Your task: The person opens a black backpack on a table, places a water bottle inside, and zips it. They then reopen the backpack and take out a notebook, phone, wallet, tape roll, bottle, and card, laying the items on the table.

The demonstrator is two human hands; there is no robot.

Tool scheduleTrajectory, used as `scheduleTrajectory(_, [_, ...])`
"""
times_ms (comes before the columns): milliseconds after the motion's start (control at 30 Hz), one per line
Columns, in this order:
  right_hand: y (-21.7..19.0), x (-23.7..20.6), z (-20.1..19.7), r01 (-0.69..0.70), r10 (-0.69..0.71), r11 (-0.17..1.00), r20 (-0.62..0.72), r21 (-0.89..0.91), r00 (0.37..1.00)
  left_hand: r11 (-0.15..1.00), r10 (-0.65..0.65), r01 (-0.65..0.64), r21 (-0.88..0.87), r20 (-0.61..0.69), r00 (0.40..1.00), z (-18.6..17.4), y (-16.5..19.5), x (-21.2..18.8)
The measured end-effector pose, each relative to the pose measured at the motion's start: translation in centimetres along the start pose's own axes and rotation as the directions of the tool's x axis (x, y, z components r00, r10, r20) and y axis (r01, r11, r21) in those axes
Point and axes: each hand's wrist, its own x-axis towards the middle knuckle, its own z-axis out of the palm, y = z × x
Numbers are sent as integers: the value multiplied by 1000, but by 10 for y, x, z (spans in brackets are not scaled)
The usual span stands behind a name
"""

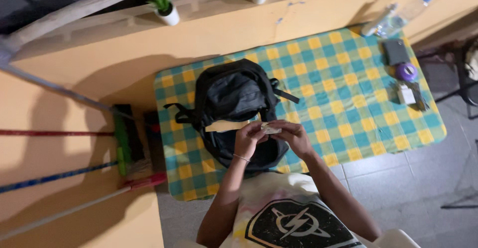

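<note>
A black backpack (234, 98) lies on a table covered with a teal and yellow checked cloth (348, 93). Its main compartment gapes open toward me, and a flat tan piece (224, 126) shows at the opening. Both my hands hover over that opening. My left hand (248, 137) and my right hand (294, 136) together pinch a small pale folded item (270, 128) between their fingertips. A thin bracelet circles my left wrist.
At the table's far right lie a clear plastic bottle (398, 16), a dark wallet-like case (396, 51), a purple round object (407, 71) and a small white item with keys (408, 94). Brooms (124, 143) lean on the orange wall at left. Two potted plants (164, 4) sit on the ledge.
</note>
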Motion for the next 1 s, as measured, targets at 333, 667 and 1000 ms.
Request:
scheduleTrajectory(333, [-2, -39, -73, -129, 119, 991, -217, -29, 969, 935, 155, -170, 310, 74, 985, 82, -33, 5])
scheduleTrajectory(667, [25, -68, -205, -65, 73, 997, -302, 34, 950, 985, -144, 146, 87, -32, 989, 192, -89, 49])
scheduleTrajectory(1000, [38, -94, -352, -108, 130, 992, -500, 72, 856, 856, 80, -132, 500, 124, 989, 320, -165, 87])
